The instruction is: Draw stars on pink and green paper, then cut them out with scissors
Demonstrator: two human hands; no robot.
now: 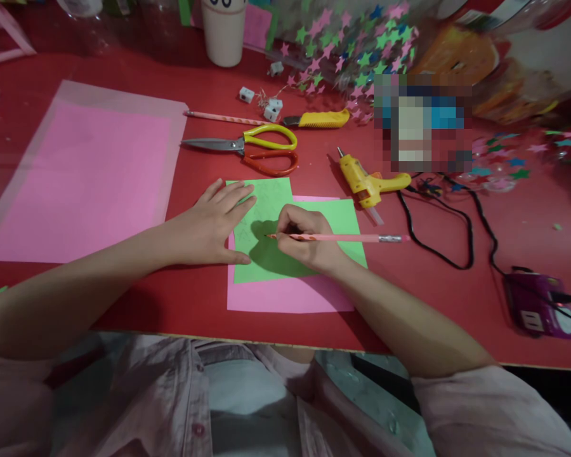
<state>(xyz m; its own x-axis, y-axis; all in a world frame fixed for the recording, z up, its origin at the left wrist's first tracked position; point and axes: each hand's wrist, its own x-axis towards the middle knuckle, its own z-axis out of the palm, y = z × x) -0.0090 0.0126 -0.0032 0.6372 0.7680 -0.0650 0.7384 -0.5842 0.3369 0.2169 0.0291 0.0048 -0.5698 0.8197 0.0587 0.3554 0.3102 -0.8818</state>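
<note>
Plainly, the right hand [309, 238] grips a pencil [352, 238]; green paper [349, 222] bears illegible marks [278, 188].

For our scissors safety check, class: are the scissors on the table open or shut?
Shut: the scissors lie with their blades together, narrowing to one tip.

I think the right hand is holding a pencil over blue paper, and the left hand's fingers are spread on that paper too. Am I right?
Nearly! The head view shows green, not blue, paper. The right hand does hold a pencil over it, with the left hand's fingers spread on it.
</note>
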